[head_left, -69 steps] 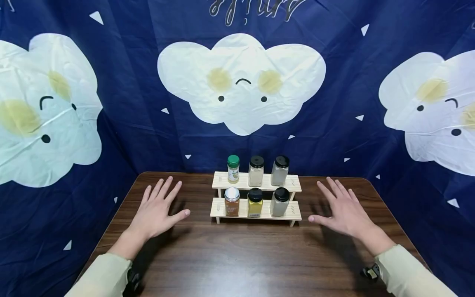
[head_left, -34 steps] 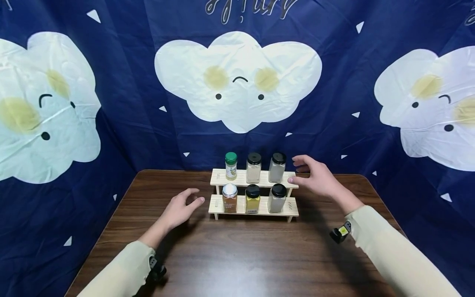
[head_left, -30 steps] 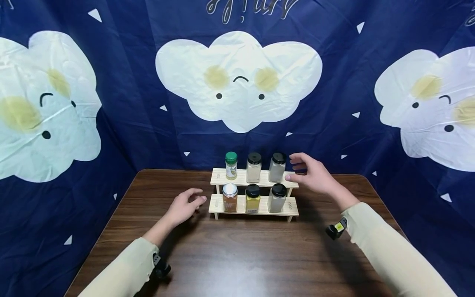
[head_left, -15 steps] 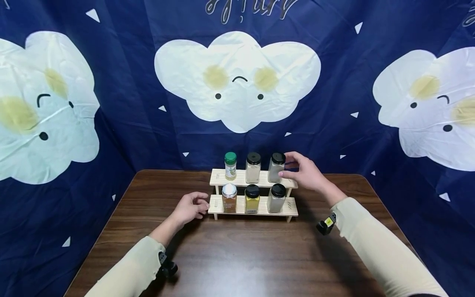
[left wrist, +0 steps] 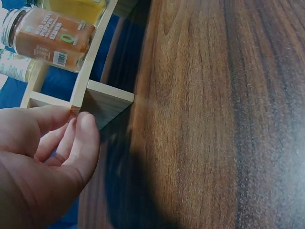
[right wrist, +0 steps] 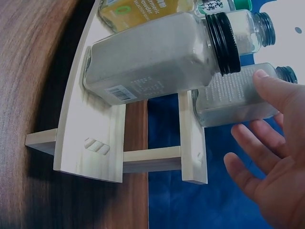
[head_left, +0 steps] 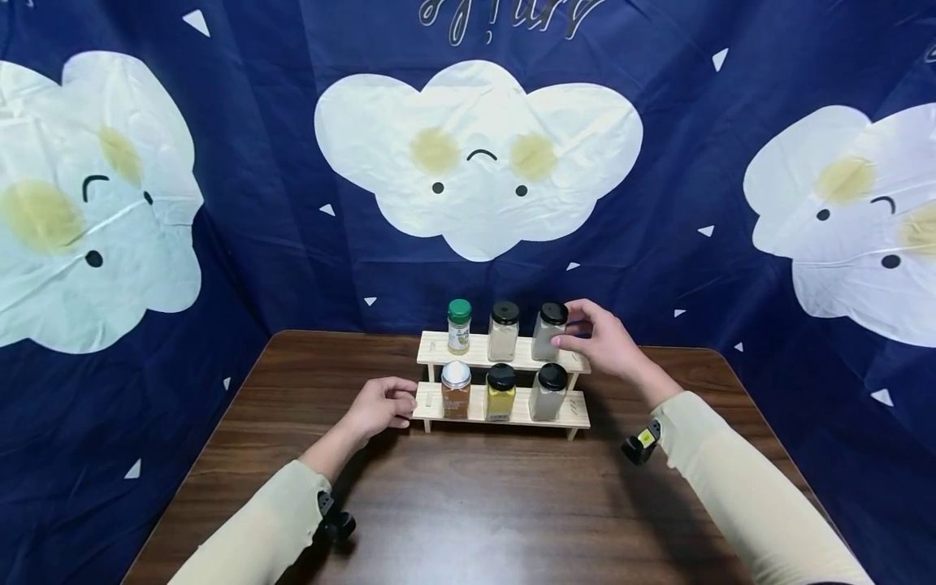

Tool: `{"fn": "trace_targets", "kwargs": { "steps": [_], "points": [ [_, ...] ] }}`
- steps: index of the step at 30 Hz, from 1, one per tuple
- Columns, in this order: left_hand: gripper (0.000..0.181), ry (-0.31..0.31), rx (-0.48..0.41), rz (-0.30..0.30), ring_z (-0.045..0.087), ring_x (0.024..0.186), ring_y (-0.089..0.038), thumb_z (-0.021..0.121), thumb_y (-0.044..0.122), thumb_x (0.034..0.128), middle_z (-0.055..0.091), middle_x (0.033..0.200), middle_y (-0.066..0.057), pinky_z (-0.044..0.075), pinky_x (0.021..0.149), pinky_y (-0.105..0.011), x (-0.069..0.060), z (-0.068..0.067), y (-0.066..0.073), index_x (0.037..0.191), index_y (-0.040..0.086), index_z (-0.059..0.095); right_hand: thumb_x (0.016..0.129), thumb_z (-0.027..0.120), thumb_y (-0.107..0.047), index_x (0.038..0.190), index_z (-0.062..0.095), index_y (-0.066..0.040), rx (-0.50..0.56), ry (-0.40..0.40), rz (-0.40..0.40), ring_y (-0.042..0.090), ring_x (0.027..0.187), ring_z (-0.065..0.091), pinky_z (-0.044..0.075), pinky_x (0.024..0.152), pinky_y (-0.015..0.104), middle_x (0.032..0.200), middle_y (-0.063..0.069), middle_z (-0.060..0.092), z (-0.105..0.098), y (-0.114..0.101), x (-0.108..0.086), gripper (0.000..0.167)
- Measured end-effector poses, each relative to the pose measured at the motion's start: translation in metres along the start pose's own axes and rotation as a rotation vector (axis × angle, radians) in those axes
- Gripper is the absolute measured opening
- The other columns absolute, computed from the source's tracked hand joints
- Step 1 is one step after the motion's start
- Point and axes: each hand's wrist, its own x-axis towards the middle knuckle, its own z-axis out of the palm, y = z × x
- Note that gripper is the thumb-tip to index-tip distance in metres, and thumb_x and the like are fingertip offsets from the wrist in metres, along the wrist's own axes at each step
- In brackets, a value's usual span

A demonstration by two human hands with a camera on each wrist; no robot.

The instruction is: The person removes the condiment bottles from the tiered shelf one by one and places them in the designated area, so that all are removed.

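A two-tier pale wooden spice rack (head_left: pixel 578 357) stands at the back of the table. Thumb and fingers of my left hand (head_left: pixel 380 406) pinch the left end of its lower tier, as the left wrist view shows up close. On the upper tier's right end is a black-lidded glass jar (head_left: pixel 546 335) of greyish powder. Beside that jar is my right hand (head_left: pixel 603 341), its thumb in front of the glass. In the right wrist view the fingers (right wrist: pixel 257 143) are spread loosely, apart from the jar; whether the thumb touches it I cannot tell.
Also on the upper tier are a green-capped bottle (head_left: pixel 459 329) and a pale powder jar (head_left: pixel 503 335). The lower tier holds a silver-capped orange-brown jar (head_left: pixel 456 398), a yellow turmeric jar (head_left: pixel 500 400) and another greyish jar (head_left: pixel 547 400). Behind hangs a blue cloud-print cloth (head_left: pixel 680 268).
Both hands have come inward from wide apart on the table. The left now pinches the rack's lower left end, and the right has reached the upper right jar. The jars have not moved.
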Motion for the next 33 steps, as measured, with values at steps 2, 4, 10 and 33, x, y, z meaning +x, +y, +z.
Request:
{"fn": "trace_targets", "kwargs": {
  "steps": [2,4,10,33],
  "points": [
    [0.039,0.003,-0.013,-0.009,0.066,0.073,-0.014,0.063,-0.009,0.0927,0.068,0.098,-0.015,0.061,0.062,-0.028,0.0,0.0,0.0,0.131,-0.015,0.056,0.089,0.083,-0.02,0.136,0.054,-0.001,0.01,0.004,0.0,0.035,0.114,0.067,0.055,0.095,0.042,0.126,0.018,0.064,0.001,0.001,0.001,0.059],
    [0.039,0.008,-0.023,-0.017,0.066,0.074,-0.014,0.063,-0.01,0.0928,0.068,0.098,-0.014,0.061,0.063,-0.028,0.001,0.0,-0.002,0.131,-0.014,0.056,0.088,0.083,-0.02,0.135,0.055,-0.002,0.019,0.009,0.003,0.033,0.112,0.068,0.056,0.092,0.035,0.125,0.016,0.065,0.001,0.002,0.002,0.057],
    [0.038,0.017,-0.036,-0.017,0.066,0.074,-0.013,0.061,-0.011,0.0924,0.067,0.096,-0.011,0.061,0.063,-0.028,0.001,0.001,-0.003,0.131,-0.014,0.056,0.087,0.084,-0.018,0.131,0.058,-0.004,0.063,0.02,0.014,0.03,0.109,0.069,0.055,0.084,0.022,0.123,0.014,0.067,0.003,0.004,0.004,0.053],
    [0.043,0.073,-0.137,-0.101,0.068,0.078,-0.016,0.067,-0.012,0.0858,0.068,0.098,-0.015,0.063,0.072,-0.029,0.001,0.007,-0.002,0.128,-0.016,0.058,0.084,0.086,-0.012,0.128,0.064,-0.001,0.217,0.067,0.01,0.005,0.095,0.069,0.059,0.079,0.02,0.118,0.015,0.069,-0.01,0.016,-0.002,0.05]
  ]
}}
